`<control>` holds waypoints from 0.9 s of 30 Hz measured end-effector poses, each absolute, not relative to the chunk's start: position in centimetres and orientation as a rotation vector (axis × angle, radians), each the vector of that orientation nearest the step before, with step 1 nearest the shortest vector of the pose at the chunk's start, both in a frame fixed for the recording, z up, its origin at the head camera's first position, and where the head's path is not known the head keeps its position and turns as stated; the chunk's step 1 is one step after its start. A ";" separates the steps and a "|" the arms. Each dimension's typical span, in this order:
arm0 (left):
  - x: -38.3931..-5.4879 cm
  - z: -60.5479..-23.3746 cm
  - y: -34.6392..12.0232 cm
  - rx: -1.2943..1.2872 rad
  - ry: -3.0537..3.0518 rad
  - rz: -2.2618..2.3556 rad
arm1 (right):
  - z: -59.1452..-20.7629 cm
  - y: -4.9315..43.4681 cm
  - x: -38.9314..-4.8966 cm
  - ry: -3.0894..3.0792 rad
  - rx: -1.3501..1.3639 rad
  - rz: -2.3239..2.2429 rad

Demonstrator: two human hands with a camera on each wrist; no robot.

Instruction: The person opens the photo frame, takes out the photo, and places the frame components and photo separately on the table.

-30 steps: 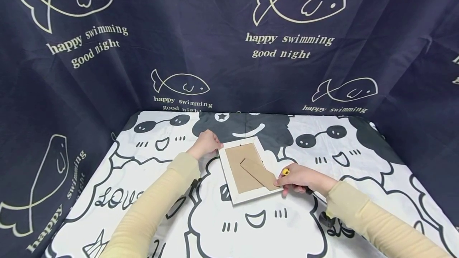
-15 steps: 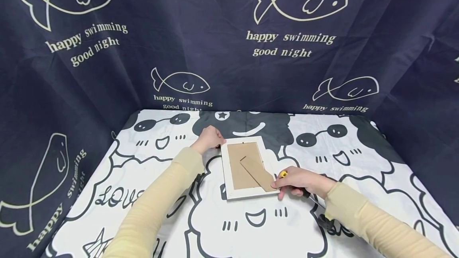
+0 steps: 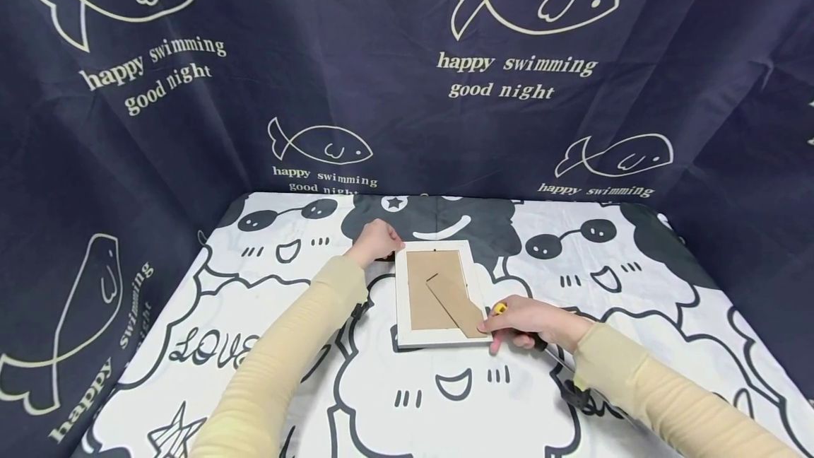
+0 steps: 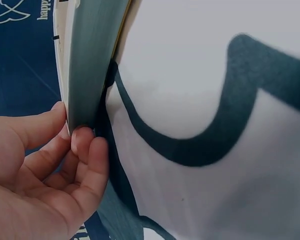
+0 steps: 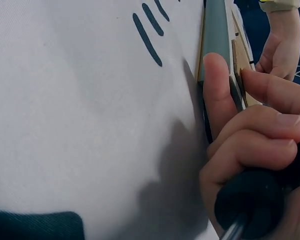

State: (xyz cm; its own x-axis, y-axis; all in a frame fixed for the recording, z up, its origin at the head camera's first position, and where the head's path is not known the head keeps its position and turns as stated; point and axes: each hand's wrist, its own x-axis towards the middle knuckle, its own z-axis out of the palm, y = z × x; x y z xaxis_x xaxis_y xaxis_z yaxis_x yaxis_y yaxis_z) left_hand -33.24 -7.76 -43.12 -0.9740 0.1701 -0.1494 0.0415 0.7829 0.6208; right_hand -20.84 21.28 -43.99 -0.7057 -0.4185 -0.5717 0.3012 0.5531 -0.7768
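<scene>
A white picture frame (image 3: 403, 302) is face down, its brown backboard (image 3: 422, 311) and slanted easel stand (image 3: 456, 304) showing. My left hand (image 3: 377, 240) pinches its far left corner; in the left wrist view, thumb and fingers meet on the frame's edge (image 4: 87, 65). At the near right corner, my right hand (image 3: 534, 320) grips frame and stand between thumb and index finger (image 5: 217, 75). The curled lower fingers of that hand also hold a screwdriver (image 3: 500, 309), its yellow end up and metal shaft pointing back toward the wrist. The frame's front is hidden.
A white cloth with black cartoon sheep (image 3: 454, 384) covers the table. Dark blue curtains (image 3: 407, 90) printed with fish and lettering hang behind it and at both sides.
The frame has turned slightly clockwise and now lies nearly straight. My left hand has shifted right and a little away, my right hand slightly left. Both have kept their grip.
</scene>
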 end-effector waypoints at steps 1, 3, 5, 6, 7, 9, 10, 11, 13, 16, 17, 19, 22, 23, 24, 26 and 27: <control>-33.3 -43.2 -7.7 0.166 2.777 0.963 | -44.0 21.3 -20.8 2.026 -0.096 -1.202; -33.2 -43.2 -7.8 0.162 2.779 0.968 | -44.0 21.2 -20.8 2.028 -0.098 -1.199; -33.0 -43.2 -7.8 0.152 2.778 0.974 | -43.8 21.1 -20.9 2.031 -0.101 -1.187; -32.9 -43.2 -7.8 0.145 2.776 0.982 | -43.6 21.1 -21.0 2.034 -0.101 -1.179; -32.7 -43.1 -7.8 0.138 2.774 0.988 | -43.4 21.1 -21.1 2.040 -0.102 -1.168; -32.2 -43.0 -7.9 0.124 2.761 1.008 | -43.0 21.0 -21.5 2.060 -0.093 -1.144; -31.9 -43.0 -7.9 0.118 2.758 1.014 | -42.8 21.0 -21.8 2.078 -0.088 -1.131; -31.7 -42.9 -8.0 0.115 2.752 1.019 | -42.6 21.0 -22.1 2.104 -0.087 -1.117; -31.1 -42.9 -8.1 0.109 2.734 1.027 | -42.3 21.1 -22.8 2.160 -0.092 -1.100; -30.2 -43.1 -8.4 0.113 2.681 1.053 | -42.2 21.4 -24.1 2.228 -0.108 -1.110; -30.0 -43.1 -8.4 0.119 2.660 1.065 | -42.2 21.5 -24.5 2.244 -0.106 -1.123; -29.5 -43.3 -8.5 0.132 2.626 1.085 | -42.3 21.8 -25.3 2.257 -0.099 -1.149; -28.9 -43.5 -8.6 0.155 2.598 1.102 | -42.3 22.1 -26.5 2.266 -0.056 -1.181; -28.8 -43.5 -8.6 0.159 2.594 1.103 | -42.4 22.1 -26.8 2.267 -0.049 -1.187; -28.6 -43.6 -8.7 0.159 2.587 1.106 | -42.4 22.1 -27.2 2.266 -0.048 -1.192; -28.3 -43.8 -8.6 0.166 2.577 1.108 | -42.4 22.1 -27.7 2.267 -0.031 -1.204; -28.2 -43.9 -8.6 0.170 2.572 1.112 | -42.5 22.1 -27.9 2.267 -0.028 -1.204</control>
